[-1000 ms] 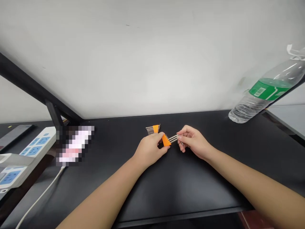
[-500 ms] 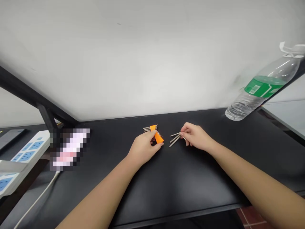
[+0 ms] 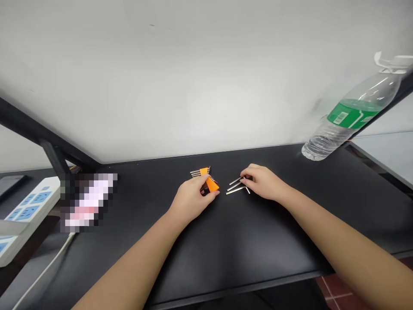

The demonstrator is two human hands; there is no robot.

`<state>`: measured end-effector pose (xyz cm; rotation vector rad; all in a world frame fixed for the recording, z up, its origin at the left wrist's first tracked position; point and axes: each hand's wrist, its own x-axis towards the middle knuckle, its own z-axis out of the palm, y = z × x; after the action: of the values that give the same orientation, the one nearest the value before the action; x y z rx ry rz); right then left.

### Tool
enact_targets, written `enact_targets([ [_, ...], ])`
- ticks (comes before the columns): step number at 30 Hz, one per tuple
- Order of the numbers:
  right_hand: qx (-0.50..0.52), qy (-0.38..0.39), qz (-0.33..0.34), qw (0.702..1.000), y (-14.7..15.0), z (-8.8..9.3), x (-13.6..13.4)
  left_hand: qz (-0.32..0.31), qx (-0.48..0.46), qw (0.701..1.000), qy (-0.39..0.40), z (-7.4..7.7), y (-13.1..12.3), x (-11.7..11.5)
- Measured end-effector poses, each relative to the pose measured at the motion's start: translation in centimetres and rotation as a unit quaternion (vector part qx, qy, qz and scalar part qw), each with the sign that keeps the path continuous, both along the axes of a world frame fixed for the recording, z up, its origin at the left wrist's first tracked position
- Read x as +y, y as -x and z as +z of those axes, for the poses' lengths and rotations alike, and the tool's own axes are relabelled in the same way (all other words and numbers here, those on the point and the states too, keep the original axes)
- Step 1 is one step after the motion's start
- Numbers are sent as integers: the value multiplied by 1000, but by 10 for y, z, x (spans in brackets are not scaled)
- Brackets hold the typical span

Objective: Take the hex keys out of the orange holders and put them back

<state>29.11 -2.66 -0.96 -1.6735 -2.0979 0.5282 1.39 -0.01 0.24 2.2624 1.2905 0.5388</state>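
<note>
My left hand (image 3: 190, 196) pinches an orange hex key holder (image 3: 212, 184) between thumb and fingers. Several metal hex keys (image 3: 195, 173) sit in the holder, their long ends pointing left. To the right, my right hand (image 3: 263, 181) has its fingers closed around the bent ends of a few loose hex keys (image 3: 235, 188). These fan out toward the left, low over the black table, and one short bent end points down toward me. Whether they touch the tabletop I cannot tell. A small gap separates them from the holder.
A large water bottle (image 3: 342, 116) with a green label stands at the back right. At left lie a white power strip (image 3: 35, 206), a blurred-out phone-like object (image 3: 92, 202) and a white cable (image 3: 45, 271). Black frame bars (image 3: 48, 137) rise on both sides of the black table (image 3: 226, 254).
The loose hex keys in my right hand have shifted: they spread flatter and lower, and a short end now points down. My left hand keeps its hold on the holder. The view has moved slightly.
</note>
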Motion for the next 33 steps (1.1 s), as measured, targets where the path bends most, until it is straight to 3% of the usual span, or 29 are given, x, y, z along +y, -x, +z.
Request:
enact_targets([
  [8,-92,30,70,993,9,15,-13,1,17,1000,-17,-2,1,-1],
  [16,-113,-21,122,986,25,25,-30,-81,-1,991,-109,-17,-1,0],
  [19,6,-57,111,992,33,22,-30,-106,-28,987,-115,-18,-4,-5],
  [22,176,-23,112,978,42,15,-27,-127,-54,984,-111,-16,-8,-10],
  [26,358,61,72,929,51,7,-24,-131,-66,981,-128,-12,-14,-16],
  [33,517,123,70,844,54,5,-19,-124,-42,980,-148,-5,-18,-23],
])
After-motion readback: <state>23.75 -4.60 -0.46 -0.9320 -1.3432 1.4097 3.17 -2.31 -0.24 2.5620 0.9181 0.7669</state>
